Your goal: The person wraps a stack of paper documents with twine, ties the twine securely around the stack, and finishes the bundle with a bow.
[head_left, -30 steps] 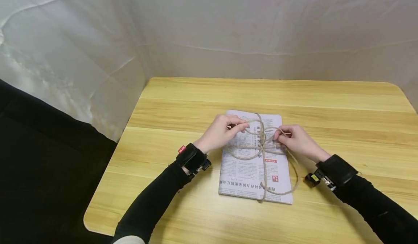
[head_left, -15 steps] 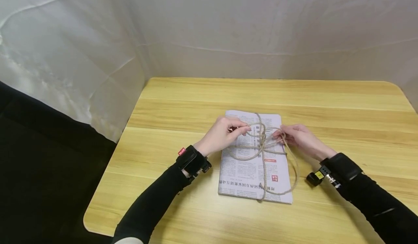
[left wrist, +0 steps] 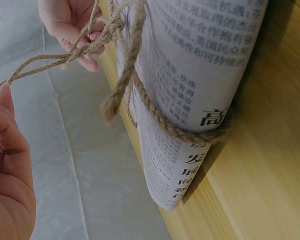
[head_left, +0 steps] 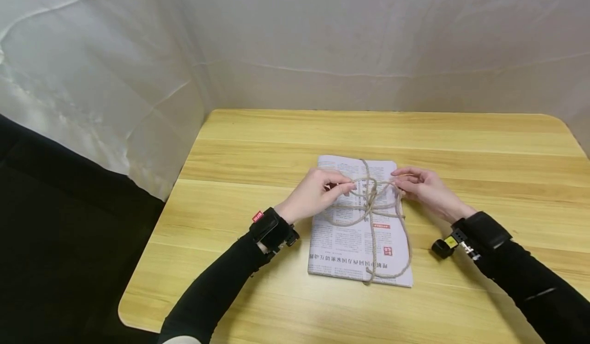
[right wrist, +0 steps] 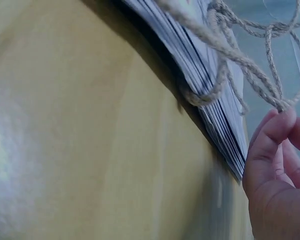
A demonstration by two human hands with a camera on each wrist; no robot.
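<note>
While the folded newspaper [head_left: 359, 221] lies flat mid-table [head_left: 276, 149], bound crosswise with twine [head_left: 371, 206], the left hand [head_left: 313, 193] pinches 1 loop of it and the right hand [head_left: 424, 188] pinches another (both above the paper's far half).

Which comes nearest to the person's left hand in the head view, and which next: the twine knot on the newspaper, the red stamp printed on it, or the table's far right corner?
From the left hand:
1. Twine knot, just to its right, mid-newspaper.
2. Red stamp, lower right, near the newspaper's near edge.
3. Far right corner of the table, well beyond the right hand.
</note>
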